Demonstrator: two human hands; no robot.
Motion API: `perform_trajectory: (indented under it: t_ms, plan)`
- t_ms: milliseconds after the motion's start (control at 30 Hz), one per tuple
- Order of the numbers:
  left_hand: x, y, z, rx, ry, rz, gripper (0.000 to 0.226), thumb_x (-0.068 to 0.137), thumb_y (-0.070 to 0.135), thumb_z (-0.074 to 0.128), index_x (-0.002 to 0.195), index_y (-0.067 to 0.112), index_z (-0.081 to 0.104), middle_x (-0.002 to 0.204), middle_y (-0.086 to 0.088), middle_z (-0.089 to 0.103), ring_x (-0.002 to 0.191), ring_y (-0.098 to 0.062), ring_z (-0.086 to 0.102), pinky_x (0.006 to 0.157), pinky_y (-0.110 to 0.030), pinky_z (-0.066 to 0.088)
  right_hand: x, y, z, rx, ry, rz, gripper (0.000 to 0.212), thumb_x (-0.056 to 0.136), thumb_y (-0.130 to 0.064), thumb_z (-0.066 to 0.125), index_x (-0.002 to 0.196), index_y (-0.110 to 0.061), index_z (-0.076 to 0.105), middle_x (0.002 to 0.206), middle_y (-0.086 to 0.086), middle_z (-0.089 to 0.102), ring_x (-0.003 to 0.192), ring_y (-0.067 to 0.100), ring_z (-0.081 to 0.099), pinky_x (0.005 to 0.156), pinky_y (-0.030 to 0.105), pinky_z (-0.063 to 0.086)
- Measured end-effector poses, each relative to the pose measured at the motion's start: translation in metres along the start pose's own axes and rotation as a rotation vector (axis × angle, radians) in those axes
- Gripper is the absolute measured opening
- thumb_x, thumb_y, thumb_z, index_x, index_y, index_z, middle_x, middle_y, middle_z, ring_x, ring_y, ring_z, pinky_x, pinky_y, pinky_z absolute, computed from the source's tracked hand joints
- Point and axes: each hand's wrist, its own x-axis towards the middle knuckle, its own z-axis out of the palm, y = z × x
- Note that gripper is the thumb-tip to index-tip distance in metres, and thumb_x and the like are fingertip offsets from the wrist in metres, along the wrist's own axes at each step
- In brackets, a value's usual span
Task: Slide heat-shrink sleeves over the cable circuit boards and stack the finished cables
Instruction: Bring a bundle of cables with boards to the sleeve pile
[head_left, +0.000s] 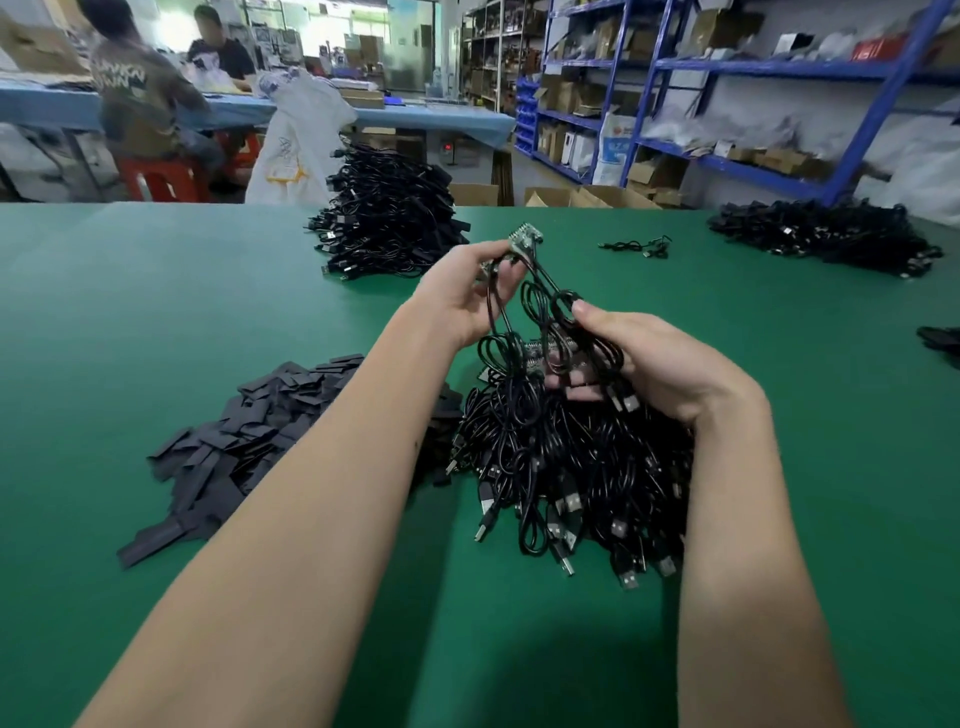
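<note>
Head view: near frame centre the left hand (470, 299) grips a black cable just under its bare green circuit board (524, 240), which juts up and away past the fingertips, long axis running toward the upper right. The cable (540, 306) loops down to the right hand (660, 364), whose curled fingers hold a bunch of cable loops above the heap of unfinished cables (576, 467) at lower centre. No sleeve is on the board yet, so the sleeving step looks not yet begun.

The pile of flat black heat-shrink sleeves (249, 431) lies to the lower left, beyond the left forearm and well apart from the board. The left hand is on that side, but it is occupied; I judge the right hand would have to drop its loops and cross over, or the cable change hands.

A stack of finished cables (387, 215) sits upper centre on the green table (130, 291), another cable pile (826, 236) upper right, a loose cable (636, 247) between. Tangled loops could snag the lift.
</note>
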Motion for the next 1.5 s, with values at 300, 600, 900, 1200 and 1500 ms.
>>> perform_trajectory:
  t_ms: [300, 600, 900, 1200, 1500]
  plan:
    - [-0.006, 0.010, 0.007, -0.093, -0.077, -0.005, 0.025, 0.097, 0.003, 0.062, 0.121, -0.003, 0.054, 0.091, -0.018, 0.061, 0.050, -0.016, 0.064, 0.042, -0.017, 0.052, 0.015, -0.006, 0.043, -0.037, -0.119, -0.037, 0.028, 0.091, -0.039, 0.073, 0.104, -0.016, 0.065, 0.109, 0.008, 0.077, 0.062, 0.005, 0.062, 0.040, 0.012, 0.037]
    - [-0.011, 0.031, -0.002, 0.060, -0.024, 0.119, 0.009, 0.096, 0.003, 0.063, 0.104, -0.001, 0.063, 0.089, -0.017, 0.066, 0.050, -0.017, 0.067, 0.044, -0.017, 0.053, 0.023, -0.013, 0.063, -0.167, -0.090, -0.033, 0.037, 0.087, -0.045, 0.076, 0.111, -0.019, 0.069, 0.105, 0.003, 0.078, 0.086, 0.019, 0.062, 0.076, 0.034, 0.047]
    - [-0.018, 0.067, -0.033, 0.088, 0.120, 0.221, 0.014, 0.098, 0.005, 0.061, 0.109, -0.004, 0.059, 0.090, -0.020, 0.063, 0.058, -0.018, 0.066, 0.042, -0.016, 0.050, 0.017, -0.006, 0.036, -0.330, -0.041, 0.053, 0.075, 0.058, -0.059, 0.083, 0.122, -0.025, 0.063, 0.120, -0.003, 0.073, 0.093, 0.007, 0.075, 0.064, 0.021, 0.054]
    - [-0.052, 0.083, -0.061, 0.415, 0.145, 0.251, 0.016, 0.097, 0.011, 0.066, 0.109, 0.001, 0.063, 0.110, -0.017, 0.062, 0.059, -0.012, 0.069, 0.048, -0.012, 0.050, 0.030, -0.019, 0.074, -0.374, 0.136, -0.150, 0.050, 0.071, -0.075, 0.072, 0.107, -0.041, 0.071, 0.093, -0.017, 0.071, 0.059, -0.014, 0.059, 0.072, 0.023, 0.044]
    - [-0.063, 0.080, -0.098, 0.555, 0.248, 0.382, 0.020, 0.097, 0.012, 0.066, 0.113, 0.001, 0.061, 0.097, -0.010, 0.062, 0.074, -0.017, 0.068, 0.053, -0.016, 0.053, 0.064, -0.020, 0.155, -0.247, -0.130, -0.077, 0.026, 0.096, -0.036, 0.069, 0.112, -0.016, 0.067, 0.090, -0.003, 0.065, 0.060, 0.011, 0.066, 0.049, 0.019, 0.046]
